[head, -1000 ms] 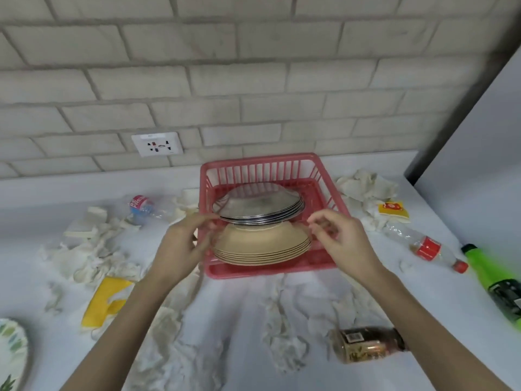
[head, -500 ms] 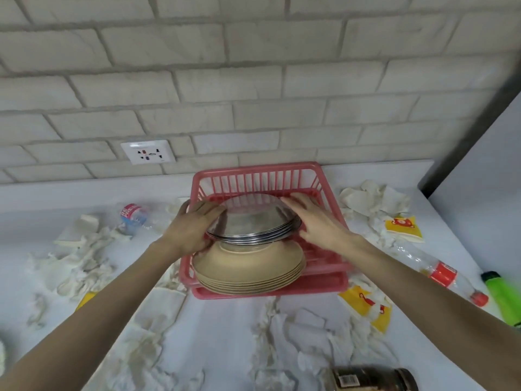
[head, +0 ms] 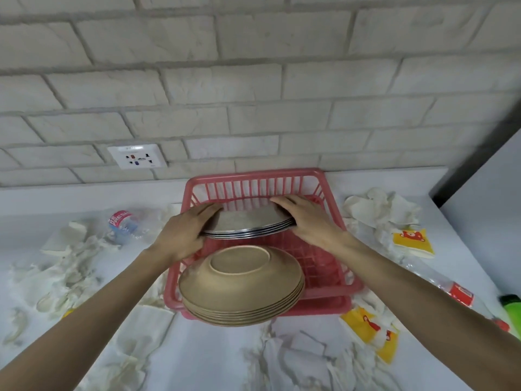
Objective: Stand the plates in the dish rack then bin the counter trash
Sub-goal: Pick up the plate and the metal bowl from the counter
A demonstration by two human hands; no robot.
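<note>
1. Crumpled tissues (head: pixel 64 263) and a bottle (head: pixel 124 222) are seen littering the counter at left, not yet binned.
2. The left hand (head: pixel 186 235) is curled round the left rim of the steel plates (head: pixel 248 224). The stack is held inside the rack (head: pixel 253 179), apparently so that it can be tipped upright.
3. The stack is held nearly flat, broad face up, its width running from hand to hand.
4. Tan plates (head: pixel 242 286) are left base-up, leaning over the rack's front rim.
5. The right hand (head: pixel 307 224) is closed over the stack's right rim, so the weight is shared.
6. Yellow wrappers (head: pixel 413 239) are left lying at right.
</note>
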